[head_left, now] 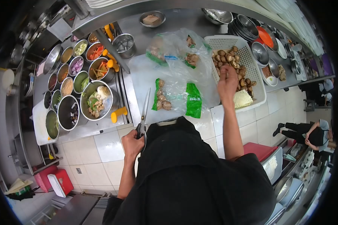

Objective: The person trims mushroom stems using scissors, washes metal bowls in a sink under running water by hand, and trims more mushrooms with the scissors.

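My left hand is closed round the black handles of a pair of scissors, whose long blades point away from me over the edge of the white cutting board. Over the white perforated basket is my right hand, fingers bent down at the brown mushrooms; whether a mushroom is between them is hidden. A pale yellow block sits at the basket's near end. On the board lie a green-edged packet of mushrooms, a green plastic piece and clear plastic bags.
To the left stand several metal pots of cut vegetables, among them a large pot of mixed food. Yellow handles stick out beside them. A steel shelf runs overhead. At far right a person stands, hands together.
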Motion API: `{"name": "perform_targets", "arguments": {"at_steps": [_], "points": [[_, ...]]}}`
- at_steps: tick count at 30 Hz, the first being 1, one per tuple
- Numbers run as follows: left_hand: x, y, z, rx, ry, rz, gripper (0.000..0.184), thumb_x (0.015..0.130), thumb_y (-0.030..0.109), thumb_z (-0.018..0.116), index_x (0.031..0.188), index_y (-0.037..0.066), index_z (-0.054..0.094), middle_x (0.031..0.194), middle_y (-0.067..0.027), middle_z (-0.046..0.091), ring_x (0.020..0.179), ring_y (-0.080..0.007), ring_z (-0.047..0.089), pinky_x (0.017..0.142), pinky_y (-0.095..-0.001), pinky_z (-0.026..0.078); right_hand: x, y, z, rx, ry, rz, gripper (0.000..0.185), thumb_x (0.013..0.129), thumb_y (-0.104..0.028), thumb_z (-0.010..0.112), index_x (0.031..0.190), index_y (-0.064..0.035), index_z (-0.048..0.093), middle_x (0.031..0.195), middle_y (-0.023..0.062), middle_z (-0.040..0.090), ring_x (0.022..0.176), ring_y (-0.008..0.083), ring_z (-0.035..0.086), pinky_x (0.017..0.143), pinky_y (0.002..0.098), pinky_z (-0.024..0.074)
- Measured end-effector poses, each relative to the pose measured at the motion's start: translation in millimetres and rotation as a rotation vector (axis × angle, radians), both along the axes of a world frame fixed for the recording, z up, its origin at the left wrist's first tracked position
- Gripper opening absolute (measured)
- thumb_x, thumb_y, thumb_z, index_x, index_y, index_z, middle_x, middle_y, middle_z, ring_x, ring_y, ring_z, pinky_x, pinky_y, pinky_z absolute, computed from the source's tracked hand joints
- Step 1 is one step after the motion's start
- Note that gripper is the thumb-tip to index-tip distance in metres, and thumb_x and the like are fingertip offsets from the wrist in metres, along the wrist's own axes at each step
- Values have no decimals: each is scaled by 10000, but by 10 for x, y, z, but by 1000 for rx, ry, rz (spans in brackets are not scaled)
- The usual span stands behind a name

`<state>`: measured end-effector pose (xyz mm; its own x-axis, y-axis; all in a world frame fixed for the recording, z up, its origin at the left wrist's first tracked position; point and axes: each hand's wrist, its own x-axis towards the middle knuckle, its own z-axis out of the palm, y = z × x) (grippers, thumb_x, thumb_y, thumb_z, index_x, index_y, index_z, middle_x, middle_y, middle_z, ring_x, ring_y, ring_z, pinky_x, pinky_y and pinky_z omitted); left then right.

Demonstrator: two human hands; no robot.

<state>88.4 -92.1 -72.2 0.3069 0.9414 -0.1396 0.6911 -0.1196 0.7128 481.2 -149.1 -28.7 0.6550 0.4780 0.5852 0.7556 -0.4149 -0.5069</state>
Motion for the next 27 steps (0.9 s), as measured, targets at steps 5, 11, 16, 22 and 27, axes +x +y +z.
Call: {"name": "perform_targets", "arguments": {"at_steps": [5,11,16,22,27], "points": [[96,145,-11,53,68,-73,226,662,128,700,590,-12,537,483,-151,497,409,-254,496,460,-362,400,-58,-89,246,41,-156,146,226,801,-22,665,1024,-58,661,959,135,659,915,318,613,805,390,487],[116,131,63,22,83,-35,194,649,111,685,600,-14,545,501,-153,523,427,-270,521,470,-362,410,-711,334,-575,-421,414,820,214,729,-7,658,924,-60,727,910,122,701,869,310,663,779,363,527],[-9,7,82,-40,119,-12,171,638,113,672,609,-16,565,505,-160,525,425,-269,499,476,-363,408,-815,522,-775,-723,576,881,158,777,-91,665,906,-75,755,853,114,722,757,255,695,716,345,553],[-63,-117,79,-122,199,-41,218,638,168,674,617,-25,574,528,-192,532,487,-345,540,510,-400,423,-830,558,-978,-633,1165,682,268,862,-145,667,1087,-6,704,741,76,719,547,132,642,545,274,526],[-25,-98,170,-180,258,-117,221,648,184,677,637,-22,596,554,-201,558,519,-363,564,526,-404,436,-771,549,-788,-777,1145,798,358,800,-232,742,1086,-20,705,756,89,714,565,151,643,559,274,523]]}}
